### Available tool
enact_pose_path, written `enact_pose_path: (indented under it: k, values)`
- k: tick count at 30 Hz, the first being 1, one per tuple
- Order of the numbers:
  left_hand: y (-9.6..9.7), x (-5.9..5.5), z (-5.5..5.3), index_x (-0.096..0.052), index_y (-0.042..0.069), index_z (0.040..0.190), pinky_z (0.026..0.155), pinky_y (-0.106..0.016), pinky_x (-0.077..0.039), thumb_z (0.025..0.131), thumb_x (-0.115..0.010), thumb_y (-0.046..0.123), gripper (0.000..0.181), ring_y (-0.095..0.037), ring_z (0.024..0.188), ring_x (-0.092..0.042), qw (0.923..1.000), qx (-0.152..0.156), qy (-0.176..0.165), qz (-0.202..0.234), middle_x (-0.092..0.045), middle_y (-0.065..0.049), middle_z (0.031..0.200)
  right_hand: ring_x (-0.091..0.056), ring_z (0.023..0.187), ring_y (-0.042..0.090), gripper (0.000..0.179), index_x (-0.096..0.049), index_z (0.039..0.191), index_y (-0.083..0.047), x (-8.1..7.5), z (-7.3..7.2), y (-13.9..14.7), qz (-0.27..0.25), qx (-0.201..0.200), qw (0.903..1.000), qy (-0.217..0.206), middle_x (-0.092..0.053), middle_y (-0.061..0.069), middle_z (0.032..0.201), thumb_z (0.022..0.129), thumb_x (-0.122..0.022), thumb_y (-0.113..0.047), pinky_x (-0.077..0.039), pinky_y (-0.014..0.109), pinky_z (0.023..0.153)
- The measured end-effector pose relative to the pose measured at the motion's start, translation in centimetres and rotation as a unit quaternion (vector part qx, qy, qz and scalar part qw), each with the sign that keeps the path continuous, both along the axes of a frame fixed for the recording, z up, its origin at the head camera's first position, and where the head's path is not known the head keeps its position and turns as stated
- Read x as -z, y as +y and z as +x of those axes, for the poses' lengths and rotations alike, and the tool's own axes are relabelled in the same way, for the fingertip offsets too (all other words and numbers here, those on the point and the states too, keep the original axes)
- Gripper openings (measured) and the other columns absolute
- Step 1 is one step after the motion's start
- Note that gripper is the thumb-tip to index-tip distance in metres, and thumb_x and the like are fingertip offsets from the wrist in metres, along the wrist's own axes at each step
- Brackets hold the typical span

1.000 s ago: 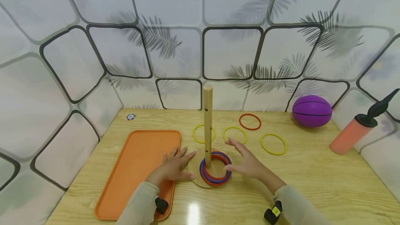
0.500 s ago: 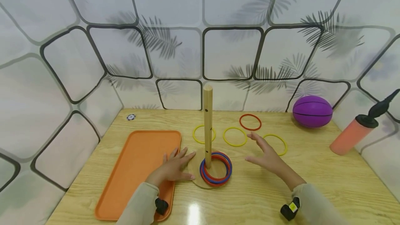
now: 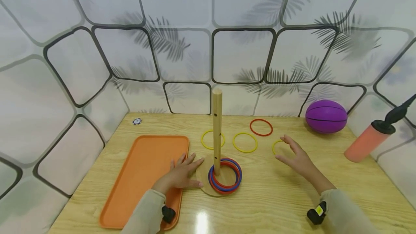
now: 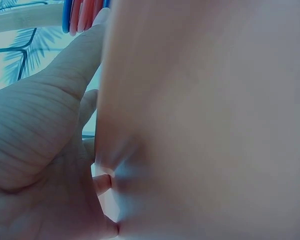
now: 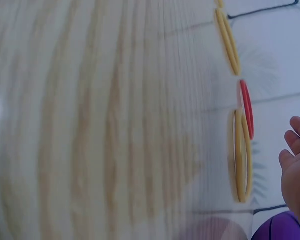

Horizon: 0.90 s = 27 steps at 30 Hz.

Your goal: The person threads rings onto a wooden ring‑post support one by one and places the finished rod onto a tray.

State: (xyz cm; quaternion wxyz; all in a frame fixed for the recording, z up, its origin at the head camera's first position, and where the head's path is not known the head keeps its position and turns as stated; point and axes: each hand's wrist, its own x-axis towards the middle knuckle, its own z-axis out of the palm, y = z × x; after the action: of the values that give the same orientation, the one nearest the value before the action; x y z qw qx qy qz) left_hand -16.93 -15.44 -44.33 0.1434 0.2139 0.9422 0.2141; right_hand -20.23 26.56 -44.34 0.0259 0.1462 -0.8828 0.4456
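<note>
A wooden post (image 3: 217, 129) rises from a round wooden base (image 3: 203, 170). Red and blue rings (image 3: 239, 180) lie stacked around its foot. My left hand (image 3: 178, 176) rests with spread fingers at the base's left side, its palm over the tray's right edge; the left wrist view shows the thumb near the ring stack. My right hand (image 3: 297, 158) holds nothing, fingers spread, and overlaps the rightmost yellow ring (image 3: 273, 148) in the head view. In the right wrist view this yellow ring (image 5: 239, 160) lies flat on the table, apart from the fingers.
An orange tray (image 3: 146, 176) lies left of the base. Two yellow rings (image 3: 245, 151) (image 3: 208, 148) and a red ring (image 3: 261, 135) lie behind it. A purple ball (image 3: 326, 116) and a pink hand pump (image 3: 367, 143) stand at the right. A poker chip (image 3: 137, 121) lies back left.
My right hand has moved away from the stacked rings, rightward across the table to the rightmost yellow ring. My left hand has stayed at the base.
</note>
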Motion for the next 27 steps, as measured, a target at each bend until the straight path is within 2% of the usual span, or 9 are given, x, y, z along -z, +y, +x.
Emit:
enact_pose_path:
  k: [4,11,20,27]
  values:
    - [0.0,0.0,0.0,-0.034,0.025,0.149,0.099,-0.074,0.0,0.08,-0.069,0.052,0.082,-0.047,0.14,-0.004,1.0,-0.003,-0.004,-0.002,-0.019,-0.016,0.155,-0.021,0.135,0.047,0.084,-0.019,0.147,0.006,0.3,-0.6,1.3,0.017,0.018,0.9997,-0.007,-0.03,0.028,0.146,0.088,-0.069,-0.024,-0.02,0.061,0.105]
    - [0.0,0.2,0.0,-0.034,0.024,0.149,0.099,-0.074,0.0,0.08,-0.069,0.052,0.082,-0.047,0.14,-0.004,1.0,-0.003,-0.003,0.002,-0.02,-0.016,0.155,-0.018,0.133,0.052,0.093,-0.013,0.147,0.009,1.2,-1.7,3.4,0.085,0.035,0.9956,-0.021,-0.026,0.032,0.146,0.087,-0.069,-0.036,-0.019,0.067,0.1]
    - [0.0,0.3,-0.2,-0.033,0.026,0.149,0.099,-0.074,0.001,0.08,-0.069,0.054,0.083,-0.046,0.14,-0.002,1.0,-0.004,-0.007,-0.003,-0.018,-0.014,0.156,-0.012,0.134,0.053,0.101,-0.01,0.147,0.01,2.0,-2.6,4.2,0.104,0.035,0.9926,-0.052,-0.02,0.034,0.146,0.082,-0.072,-0.037,-0.013,0.066,0.104]
    - [-0.1,0.3,-0.2,-0.033,0.025,0.149,0.098,-0.075,0.0,0.08,-0.069,0.054,0.083,-0.047,0.14,-0.003,1.0,0.0,-0.004,-0.005,-0.019,-0.015,0.155,-0.007,0.133,0.055,0.116,-0.003,0.147,0.009,2.4,-2.9,4.0,0.133,0.008,0.9876,-0.082,-0.013,0.037,0.147,0.075,-0.079,-0.038,-0.012,0.067,0.103]
